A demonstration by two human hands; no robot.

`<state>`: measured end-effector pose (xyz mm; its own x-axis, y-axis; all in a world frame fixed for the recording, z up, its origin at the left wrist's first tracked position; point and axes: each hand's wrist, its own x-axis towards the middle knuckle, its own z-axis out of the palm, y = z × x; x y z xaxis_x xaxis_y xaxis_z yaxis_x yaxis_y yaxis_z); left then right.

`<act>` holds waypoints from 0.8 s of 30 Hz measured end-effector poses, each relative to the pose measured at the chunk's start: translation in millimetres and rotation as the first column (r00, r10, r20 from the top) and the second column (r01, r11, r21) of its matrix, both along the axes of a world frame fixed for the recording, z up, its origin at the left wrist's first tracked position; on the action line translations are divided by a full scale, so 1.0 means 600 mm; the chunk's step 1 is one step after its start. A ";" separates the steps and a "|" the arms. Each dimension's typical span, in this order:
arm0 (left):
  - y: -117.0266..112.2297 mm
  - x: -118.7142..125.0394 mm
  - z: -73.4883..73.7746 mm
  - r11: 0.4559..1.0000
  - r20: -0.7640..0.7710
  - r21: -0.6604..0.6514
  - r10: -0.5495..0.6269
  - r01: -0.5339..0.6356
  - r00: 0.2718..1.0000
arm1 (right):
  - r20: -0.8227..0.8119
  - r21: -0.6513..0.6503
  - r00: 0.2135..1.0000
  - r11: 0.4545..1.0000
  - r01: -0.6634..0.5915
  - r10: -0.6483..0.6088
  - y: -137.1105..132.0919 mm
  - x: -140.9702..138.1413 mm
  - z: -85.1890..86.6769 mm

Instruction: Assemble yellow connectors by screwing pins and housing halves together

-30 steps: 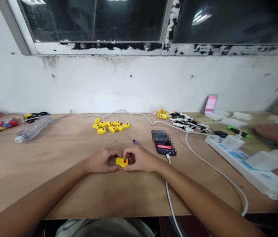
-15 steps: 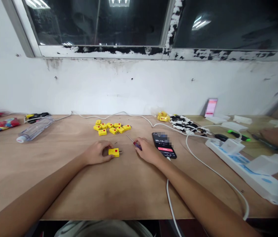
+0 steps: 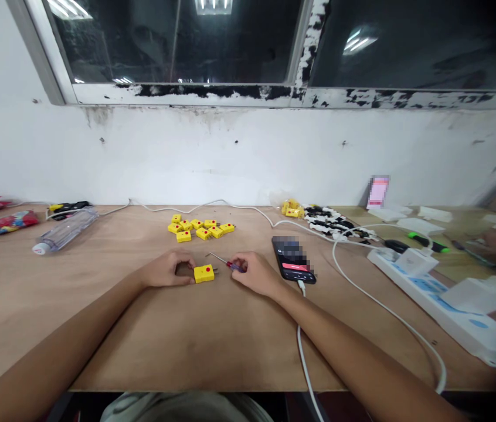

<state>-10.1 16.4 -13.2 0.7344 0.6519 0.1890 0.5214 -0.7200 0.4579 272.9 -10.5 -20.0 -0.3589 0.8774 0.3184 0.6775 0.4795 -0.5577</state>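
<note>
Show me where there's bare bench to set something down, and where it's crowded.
Bare wood spreads between the left hand and the plastic bottle, and along the front edge below the yellow plug. It's crowded right of the phone, around the power strip and white cables.

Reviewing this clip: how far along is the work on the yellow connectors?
Looks done: the grouped yellow connectors, prongs fitted. In hand: the left hand sits beside one connector; the right hand holds a red-handled screwdriver. Left: bagged yellow parts, state unclear.
</note>
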 end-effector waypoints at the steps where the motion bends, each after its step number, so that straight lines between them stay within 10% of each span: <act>1: -0.001 0.000 0.000 1.000 0.001 -0.003 -0.007 0.007 1.000 | -0.008 -0.014 1.000 1.000 0.006 -0.006 -0.001 0.001 0.001; 24: 0.001 0.001 -0.002 0.999 -0.007 -0.016 -0.029 0.029 1.000 | -0.142 -0.083 0.987 0.995 0.061 -0.073 0.005 0.012 -0.001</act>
<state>-9.4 16.9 -14.6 0.7543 0.6334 0.1730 0.5039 -0.7273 0.4659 280.3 -7.3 -20.5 -0.2533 0.9222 0.2922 0.6158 0.3867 -0.6864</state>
